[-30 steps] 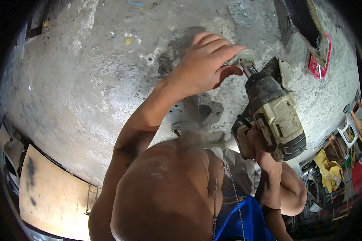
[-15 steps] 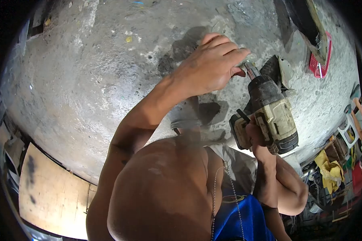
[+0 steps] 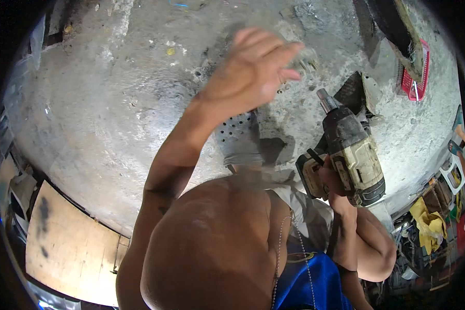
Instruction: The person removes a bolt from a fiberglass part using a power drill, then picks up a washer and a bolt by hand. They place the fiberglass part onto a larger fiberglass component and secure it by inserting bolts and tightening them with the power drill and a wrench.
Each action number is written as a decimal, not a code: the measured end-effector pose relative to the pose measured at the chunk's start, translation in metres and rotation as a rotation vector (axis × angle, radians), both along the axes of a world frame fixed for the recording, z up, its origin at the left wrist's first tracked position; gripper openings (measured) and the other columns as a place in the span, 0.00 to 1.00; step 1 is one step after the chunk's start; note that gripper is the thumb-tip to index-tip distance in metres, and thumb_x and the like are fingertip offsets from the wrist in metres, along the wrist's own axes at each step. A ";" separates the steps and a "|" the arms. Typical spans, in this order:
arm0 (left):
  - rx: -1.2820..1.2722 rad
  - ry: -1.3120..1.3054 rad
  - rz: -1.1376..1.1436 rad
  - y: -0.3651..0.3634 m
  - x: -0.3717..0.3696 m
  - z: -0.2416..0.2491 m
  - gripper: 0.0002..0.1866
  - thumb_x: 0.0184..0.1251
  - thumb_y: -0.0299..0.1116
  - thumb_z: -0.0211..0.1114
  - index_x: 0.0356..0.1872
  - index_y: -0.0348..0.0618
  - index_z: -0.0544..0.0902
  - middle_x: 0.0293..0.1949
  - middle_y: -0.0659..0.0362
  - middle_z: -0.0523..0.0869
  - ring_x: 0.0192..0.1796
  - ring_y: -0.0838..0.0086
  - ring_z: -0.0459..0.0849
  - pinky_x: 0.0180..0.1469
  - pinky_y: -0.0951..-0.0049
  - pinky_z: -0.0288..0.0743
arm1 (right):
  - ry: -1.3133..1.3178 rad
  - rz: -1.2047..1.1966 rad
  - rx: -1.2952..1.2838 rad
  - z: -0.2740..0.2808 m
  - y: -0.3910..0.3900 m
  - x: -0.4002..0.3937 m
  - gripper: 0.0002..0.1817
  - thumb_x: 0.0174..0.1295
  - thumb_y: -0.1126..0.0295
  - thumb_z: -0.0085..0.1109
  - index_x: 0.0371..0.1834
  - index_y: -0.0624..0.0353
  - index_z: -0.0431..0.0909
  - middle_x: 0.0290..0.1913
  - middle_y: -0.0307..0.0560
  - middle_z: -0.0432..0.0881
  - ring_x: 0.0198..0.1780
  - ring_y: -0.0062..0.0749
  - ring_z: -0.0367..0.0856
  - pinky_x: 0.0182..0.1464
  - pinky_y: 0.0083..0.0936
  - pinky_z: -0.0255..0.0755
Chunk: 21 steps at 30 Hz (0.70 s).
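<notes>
My right hand [image 3: 331, 178] is wrapped round the handle of a worn, cream-and-black cordless impact wrench [image 3: 356, 160]. A metal socket [image 3: 326, 99] on its nose points up and to the left, touching nothing. My left hand [image 3: 256, 67] is raised above the concrete floor, left of the socket, and smeared by motion. Its thumb and forefinger are curved towards each other around a small, shiny, blurred object [image 3: 308, 62] at the fingertips, whose kind I cannot make out. Under the left forearm shows a grey shoe with holes [image 3: 237, 132].
A dark, bent piece [image 3: 354, 93] lies on the floor beyond the wrench. At the upper right a pink basket [image 3: 423, 72] stands by a dark beam [image 3: 392, 31]. A wooden board [image 3: 70, 243] is at lower left. Yellow cloth [image 3: 428, 225] and clutter lie at right.
My left hand has moved up and to the left, away from the socket, with the small shiny object near its fingertips. The impact wrench has shifted slightly down, and its socket tip is now uncovered.
</notes>
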State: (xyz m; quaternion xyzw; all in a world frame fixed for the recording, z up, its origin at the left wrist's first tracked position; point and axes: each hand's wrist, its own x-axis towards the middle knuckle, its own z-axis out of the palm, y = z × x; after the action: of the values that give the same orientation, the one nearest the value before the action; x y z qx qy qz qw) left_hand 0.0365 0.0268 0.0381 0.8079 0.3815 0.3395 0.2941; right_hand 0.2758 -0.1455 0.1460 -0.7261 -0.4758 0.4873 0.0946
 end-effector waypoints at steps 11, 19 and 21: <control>-0.089 0.005 0.170 0.004 -0.019 0.001 0.18 0.60 0.32 0.72 0.52 0.43 0.84 0.44 0.54 0.85 0.50 0.57 0.79 0.60 0.62 0.69 | -0.075 0.228 -0.059 -0.036 -0.003 0.000 0.14 0.59 0.72 0.61 0.49 0.59 0.79 0.30 0.37 0.77 0.32 0.20 0.74 0.34 0.24 0.68; -0.224 -0.077 0.231 -0.003 -0.012 0.001 0.17 0.62 0.33 0.71 0.51 0.43 0.84 0.44 0.54 0.85 0.51 0.58 0.79 0.58 0.64 0.71 | 0.000 0.029 -0.065 -0.027 0.046 -0.029 0.18 0.61 0.60 0.66 0.50 0.59 0.84 0.46 0.51 0.86 0.46 0.47 0.84 0.49 0.38 0.76; -0.227 -0.088 0.238 -0.004 -0.012 0.000 0.16 0.62 0.33 0.71 0.51 0.43 0.84 0.44 0.54 0.85 0.51 0.58 0.79 0.58 0.64 0.71 | -0.022 0.039 0.005 -0.028 0.045 -0.032 0.17 0.60 0.61 0.66 0.49 0.59 0.84 0.45 0.51 0.86 0.47 0.46 0.84 0.50 0.37 0.76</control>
State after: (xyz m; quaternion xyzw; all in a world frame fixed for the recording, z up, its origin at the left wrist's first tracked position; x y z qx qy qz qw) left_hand 0.0245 0.0230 0.0386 0.7028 0.4972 0.3619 0.3576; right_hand 0.2438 -0.1003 0.1176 -0.7218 -0.4920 0.4798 0.0818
